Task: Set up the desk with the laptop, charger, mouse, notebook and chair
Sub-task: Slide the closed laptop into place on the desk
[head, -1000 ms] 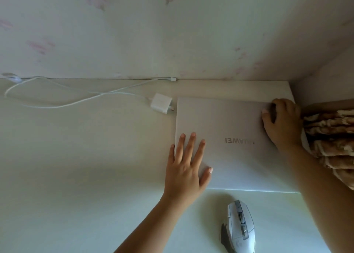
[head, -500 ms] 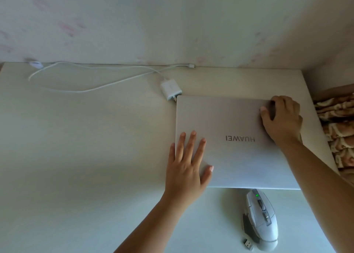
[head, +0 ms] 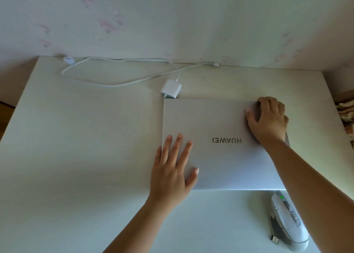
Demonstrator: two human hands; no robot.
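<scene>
A closed silver laptop (head: 216, 157) lies flat on the white desk (head: 76, 157), right of the middle. My left hand (head: 172, 168) rests flat, fingers spread, on its near left corner. My right hand (head: 268, 118) curls over the far right edge of the lid and grips it. A white charger brick (head: 171, 89) with its looped cable (head: 115, 82) lies just behind the laptop's far left corner. A white mouse (head: 287, 224) sits at the near right, partly under my right forearm. No notebook or chair is in view.
A small USB dongle (head: 275, 240) lies left of the mouse. The desk backs onto a pale wall (head: 172, 23). A patterned cloth (head: 346, 115) shows past the desk's right edge. The cable's free plug (head: 216, 64) lies along the back edge.
The laptop has slid a little to the left on the desk with both hands kept on it. The view has swung left and down, showing more of the desk and the dongle.
</scene>
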